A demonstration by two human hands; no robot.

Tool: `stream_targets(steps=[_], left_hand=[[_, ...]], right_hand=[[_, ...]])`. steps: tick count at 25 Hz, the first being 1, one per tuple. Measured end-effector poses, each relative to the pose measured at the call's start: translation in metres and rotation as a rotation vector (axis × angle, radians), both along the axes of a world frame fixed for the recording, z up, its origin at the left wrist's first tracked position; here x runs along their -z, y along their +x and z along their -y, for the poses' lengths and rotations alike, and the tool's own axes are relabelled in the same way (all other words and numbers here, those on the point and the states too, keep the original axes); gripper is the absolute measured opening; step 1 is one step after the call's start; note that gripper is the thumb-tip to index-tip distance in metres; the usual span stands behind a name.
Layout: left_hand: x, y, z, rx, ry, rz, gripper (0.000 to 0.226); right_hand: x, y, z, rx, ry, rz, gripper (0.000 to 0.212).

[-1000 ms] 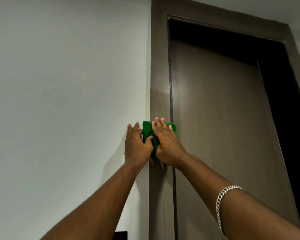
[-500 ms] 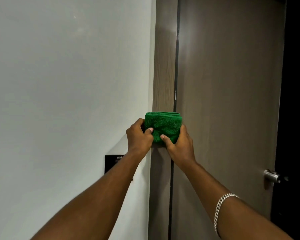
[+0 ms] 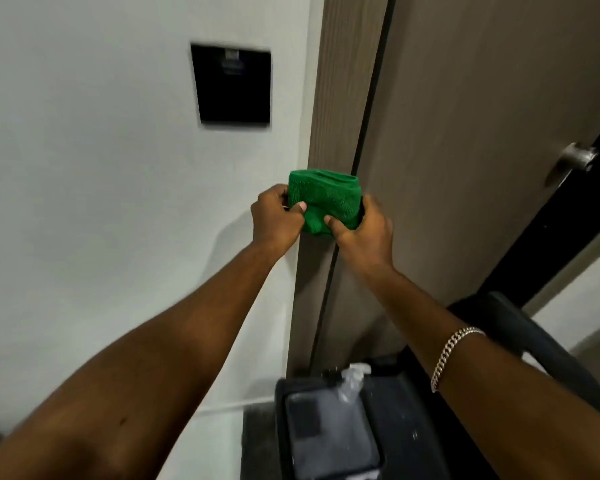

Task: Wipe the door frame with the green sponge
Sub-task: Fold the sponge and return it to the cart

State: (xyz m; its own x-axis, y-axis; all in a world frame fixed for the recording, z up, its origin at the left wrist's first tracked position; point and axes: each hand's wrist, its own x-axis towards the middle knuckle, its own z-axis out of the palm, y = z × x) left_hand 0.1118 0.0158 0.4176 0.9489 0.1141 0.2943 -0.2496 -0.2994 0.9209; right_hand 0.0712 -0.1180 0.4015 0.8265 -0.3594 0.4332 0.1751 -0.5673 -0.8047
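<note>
The green sponge [image 3: 326, 199], which looks like a folded green cloth, is wrapped around the brown wooden door frame [image 3: 340, 98], a vertical strip between the white wall and the door. My left hand [image 3: 276, 220] grips its left side, thumb on the front. My right hand [image 3: 362, 230] grips its right side at the gap beside the door, with a chain bracelet on that wrist. Both hands press the sponge against the frame at about mid height.
A black panel [image 3: 232, 84] is mounted on the white wall left of the frame. The brown door [image 3: 482, 116] has a metal handle [image 3: 574, 161] at the right. Below stands a dark cleaning cart [image 3: 329, 427] holding a clear plastic bag, close to the frame's foot.
Both hands have slid the sponge down the frame from up high to below the black panel. The right hand went from flat on the sponge to gripping its side. The view tilted down.
</note>
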Motion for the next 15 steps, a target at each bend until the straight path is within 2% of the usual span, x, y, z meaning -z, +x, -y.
stream_targets(steps=[5, 9, 15], left_hand=[[0.156, -0.028, -0.008, 0.049, 0.141, -0.347, 0.022], [0.282, -0.055, -0.013, 0.073, 0.274, -0.574, 0.008], [0.424, -0.108, -0.011, 0.055, 0.264, -0.85, 0.018]], right_hand=[[0.145, -0.037, -0.012, -0.01, 0.035, -0.354, 0.04], [0.268, -0.061, -0.011, 0.032, 0.048, -0.621, 0.042], [0.41, -0.084, -0.004, 0.027, -0.022, -0.96, 0.036]])
